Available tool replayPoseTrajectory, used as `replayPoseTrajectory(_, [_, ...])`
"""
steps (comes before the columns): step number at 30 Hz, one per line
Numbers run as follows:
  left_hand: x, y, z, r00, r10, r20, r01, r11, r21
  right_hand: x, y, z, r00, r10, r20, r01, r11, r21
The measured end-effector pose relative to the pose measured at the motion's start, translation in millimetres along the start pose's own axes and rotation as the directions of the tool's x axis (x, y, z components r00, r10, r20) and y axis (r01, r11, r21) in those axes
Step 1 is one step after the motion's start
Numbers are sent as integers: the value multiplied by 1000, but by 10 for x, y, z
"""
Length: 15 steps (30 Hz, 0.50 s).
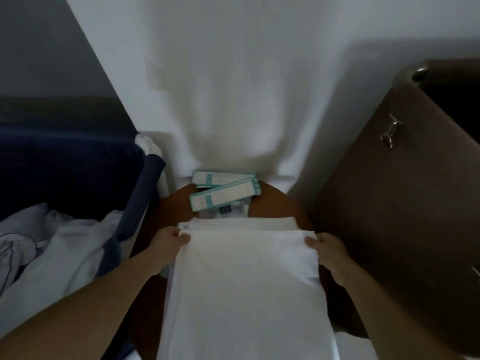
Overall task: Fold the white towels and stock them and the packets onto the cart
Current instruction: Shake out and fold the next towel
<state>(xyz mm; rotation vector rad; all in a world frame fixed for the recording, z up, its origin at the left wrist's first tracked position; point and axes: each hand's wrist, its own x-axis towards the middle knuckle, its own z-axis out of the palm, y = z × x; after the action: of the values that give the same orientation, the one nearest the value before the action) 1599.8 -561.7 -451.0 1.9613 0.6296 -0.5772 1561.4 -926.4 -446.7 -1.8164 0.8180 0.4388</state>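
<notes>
My left thumb (pixel 186 238) presses down on the near-left corner of the white towel (pixel 244 287), the fingers tucked under its edge and out of sight, so my left hand (pixel 166 246) is pinching the cloth. Same story on the other side: my right hand (pixel 331 253) grips the towel's right corner, thumb on top, fingers hidden beneath. The towel stretches flat between my two hands and runs back toward me in a long smooth panel. Just beyond its far edge lies another folded white cloth (pixel 237 224), touching it. Past that sit the packets (pixel 223 189), white with teal borders, stacked loosely at slight angles. All of it rests on a brown surface (pixel 287 206) with a rounded edge. To my left, a navy fabric bag (pixel 133 206) hangs beside the surface, with pale linen (pixel 54 245) bunched up inside it. To my right stands a brown cabinet (pixel 394 203) carrying a metal hook (pixel 391 135). Straight ahead rises a white wall (pixel 233 74).
</notes>
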Motion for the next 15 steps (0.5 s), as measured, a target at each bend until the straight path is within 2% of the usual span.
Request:
replayPoseTrajectory(4, [229,-109,112,1000,-10,5,10,999,33,187,141,133,997,74,-31,-75,997,-8])
replayPoseTrajectory(8, [327,-77,164,992,102,-79,-93,990,103,290,156,204,992,114,-58,-115,993,-22])
replayPoseTrajectory(12, [275,-118,257,974,177,-145,-167,983,77,383,139,257,985,90,-145,-92,996,-11])
replayPoseTrajectory(15, [318,-165,291,973,170,-153,-162,984,69,427,199,313,984,61,-165,-72,995,-63])
